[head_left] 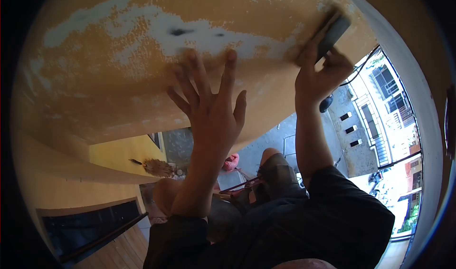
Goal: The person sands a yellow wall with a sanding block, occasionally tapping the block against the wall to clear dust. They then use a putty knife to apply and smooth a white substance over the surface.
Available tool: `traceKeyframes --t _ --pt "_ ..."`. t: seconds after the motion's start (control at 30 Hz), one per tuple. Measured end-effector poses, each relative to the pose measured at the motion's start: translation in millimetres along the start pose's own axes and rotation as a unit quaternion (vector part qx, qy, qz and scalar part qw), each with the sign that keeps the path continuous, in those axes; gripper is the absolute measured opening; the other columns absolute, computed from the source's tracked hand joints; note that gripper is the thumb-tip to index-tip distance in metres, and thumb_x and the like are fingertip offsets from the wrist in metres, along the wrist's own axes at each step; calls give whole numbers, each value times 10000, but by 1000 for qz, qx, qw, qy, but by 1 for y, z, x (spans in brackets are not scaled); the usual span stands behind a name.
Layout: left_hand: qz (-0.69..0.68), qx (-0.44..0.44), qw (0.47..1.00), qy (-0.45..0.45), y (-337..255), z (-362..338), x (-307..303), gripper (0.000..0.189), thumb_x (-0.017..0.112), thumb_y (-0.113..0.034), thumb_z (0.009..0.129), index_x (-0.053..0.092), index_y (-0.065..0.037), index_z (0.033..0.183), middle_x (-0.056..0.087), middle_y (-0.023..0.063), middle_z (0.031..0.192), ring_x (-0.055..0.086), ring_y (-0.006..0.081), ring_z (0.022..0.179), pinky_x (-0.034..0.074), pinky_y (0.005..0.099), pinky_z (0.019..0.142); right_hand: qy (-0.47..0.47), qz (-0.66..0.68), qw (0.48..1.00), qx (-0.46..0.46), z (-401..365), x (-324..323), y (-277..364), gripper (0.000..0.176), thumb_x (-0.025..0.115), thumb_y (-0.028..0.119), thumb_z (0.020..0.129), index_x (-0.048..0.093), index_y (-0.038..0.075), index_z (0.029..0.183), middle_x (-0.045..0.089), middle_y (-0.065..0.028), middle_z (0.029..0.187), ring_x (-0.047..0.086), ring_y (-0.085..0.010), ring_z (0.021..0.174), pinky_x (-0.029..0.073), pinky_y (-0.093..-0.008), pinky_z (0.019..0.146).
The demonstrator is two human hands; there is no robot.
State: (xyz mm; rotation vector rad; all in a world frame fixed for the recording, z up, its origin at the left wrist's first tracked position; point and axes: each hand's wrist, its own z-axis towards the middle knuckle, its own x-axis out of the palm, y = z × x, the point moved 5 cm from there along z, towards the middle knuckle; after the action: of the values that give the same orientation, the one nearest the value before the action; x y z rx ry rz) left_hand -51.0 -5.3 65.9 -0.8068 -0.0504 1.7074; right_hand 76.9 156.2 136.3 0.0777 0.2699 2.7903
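While my right hand (320,81) is closed around a flat grey tool (334,35), my left hand (212,112) is raised, fingers spread, its back towards me. Location of the tool: upper right of the view, tilted, at the tan surface (268,81) overhead, its lower end between my thumb and fingers. Its outline is blurred; I cannot tell whether its full edge makes contact.

Left fingertips are found at the lower margin of a pale patch (142,26), ragged in outline and broken by tan flecks. Contact of each fingertip cannot be confirmed. Two dark marks (180,32) are noted on the patch, just beyond these fingertips.

A dark rounded object (326,103) appears just beside my right wrist. Below, I record my dark shorts (280,178) and, near my left forearm, a pink item (231,162), identity unclear. Lower left: a bristly tan brush (158,168) beside a yellow panel (126,150). Right side: white railings (373,126) in bright light.
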Motion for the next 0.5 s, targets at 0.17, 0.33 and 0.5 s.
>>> traceKeyframes --t 0.17,0.33,0.5 --pt "5 -7 1000 11 -1 5 1 775 690 -338 810 325 -346 1493 135 274 1556 114 553 1398 119 750 1031 -28 125 991 -27 11 13 -5 438 803 128 777 417 24 956 419 -41 858 431 -122 752 386 -267 664" --pt "35 -1 998 44 -2 2 2 717 636 -403 860 329 -297 1499 59 306 1553 35 591 1389 99 742 1039 77 118 990 -22 -15 1 -4 379 724 18 809 395 11 996 573 -201 1073 619 -187 983 481 -255 771" --pt "26 -11 999 34 -5 -3 4 719 641 -390 857 332 -291 1498 61 307 1552 26 589 1391 90 741 1039 48 3 996 73 6 10 -11 357 734 71 809 391 52 903 527 -133 950 548 -178 891 445 -281 784"
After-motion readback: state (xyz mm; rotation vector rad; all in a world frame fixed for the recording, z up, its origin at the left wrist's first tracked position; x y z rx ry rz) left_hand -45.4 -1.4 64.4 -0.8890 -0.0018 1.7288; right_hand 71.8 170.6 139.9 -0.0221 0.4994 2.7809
